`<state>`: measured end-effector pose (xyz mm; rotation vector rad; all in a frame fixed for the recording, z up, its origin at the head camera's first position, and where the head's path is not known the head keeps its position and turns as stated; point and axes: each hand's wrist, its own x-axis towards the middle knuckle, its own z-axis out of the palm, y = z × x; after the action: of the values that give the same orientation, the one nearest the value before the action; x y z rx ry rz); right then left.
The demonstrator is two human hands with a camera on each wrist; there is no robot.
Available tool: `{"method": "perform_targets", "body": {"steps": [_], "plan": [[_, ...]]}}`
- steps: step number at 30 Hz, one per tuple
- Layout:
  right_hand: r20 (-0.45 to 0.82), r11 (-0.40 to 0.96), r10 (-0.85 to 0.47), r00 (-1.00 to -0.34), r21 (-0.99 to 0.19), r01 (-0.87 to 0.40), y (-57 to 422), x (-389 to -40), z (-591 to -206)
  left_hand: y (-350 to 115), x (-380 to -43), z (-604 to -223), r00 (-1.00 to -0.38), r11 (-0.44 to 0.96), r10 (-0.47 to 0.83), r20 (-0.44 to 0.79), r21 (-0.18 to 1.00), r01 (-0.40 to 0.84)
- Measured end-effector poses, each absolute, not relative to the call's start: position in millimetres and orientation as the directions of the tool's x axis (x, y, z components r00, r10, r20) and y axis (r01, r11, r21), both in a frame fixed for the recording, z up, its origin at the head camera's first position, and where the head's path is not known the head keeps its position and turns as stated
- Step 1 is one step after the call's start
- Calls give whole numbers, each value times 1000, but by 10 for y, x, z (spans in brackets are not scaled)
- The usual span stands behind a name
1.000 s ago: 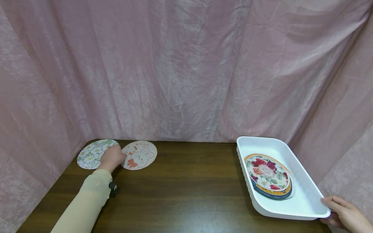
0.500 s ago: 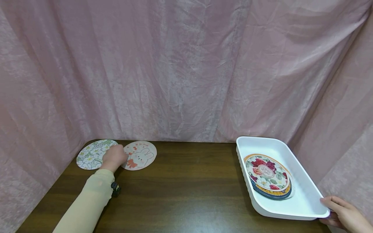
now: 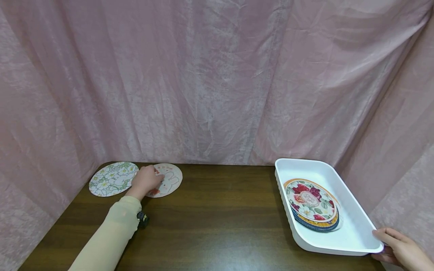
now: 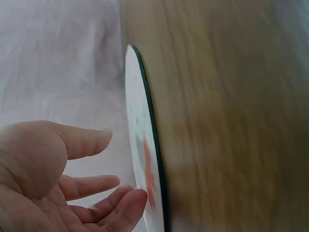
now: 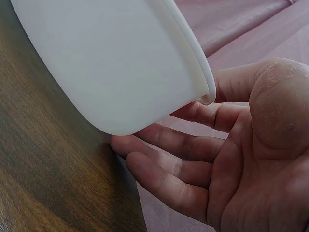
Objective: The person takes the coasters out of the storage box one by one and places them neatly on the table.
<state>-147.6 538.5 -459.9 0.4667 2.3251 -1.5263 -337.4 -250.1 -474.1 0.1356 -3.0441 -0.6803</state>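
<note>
My left hand [image 3: 146,181] is over the round rabbit-print mat [image 3: 173,181], covering its left part in the head view. In the left wrist view the thumb and fingers are spread apart, with the fingertips [image 4: 137,198] right at the mat's face; a dark layer shows along the mat's edge. To the left lies a second round mat [image 3: 112,180], printed with white flowers. My right hand [image 3: 400,248] grips the near right corner of a white tray [image 3: 354,226], thumb at the rim and fingers underneath. A rose-print mat [image 3: 310,199] tops several stacked round mats inside the tray.
The brown wooden table [image 3: 217,214] stretches between the two mats and the tray. A pink curtain [image 3: 210,82] hangs behind the table and along both sides. A dark wrist device [image 3: 142,218] sits on the left sleeve [image 3: 112,233].
My left hand has shifted right from the gap between the two mats to above the rabbit mat, its fingers now reaching out. The right hand and the tray have stayed put.
</note>
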Motion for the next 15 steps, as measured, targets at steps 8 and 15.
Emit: {"method": "perform_targets", "body": {"steps": [8,15], "plan": [[-428,372,86,-900,-824,427,5390,-1476,-4593,-2266,-3409,-4714,-999,876,-35,41,482,-11],[-424,373,78,-902,-827,421,5382,-1473,-4591,-2056,-3427,-4707,-995,839,11,98,540,63]]}}
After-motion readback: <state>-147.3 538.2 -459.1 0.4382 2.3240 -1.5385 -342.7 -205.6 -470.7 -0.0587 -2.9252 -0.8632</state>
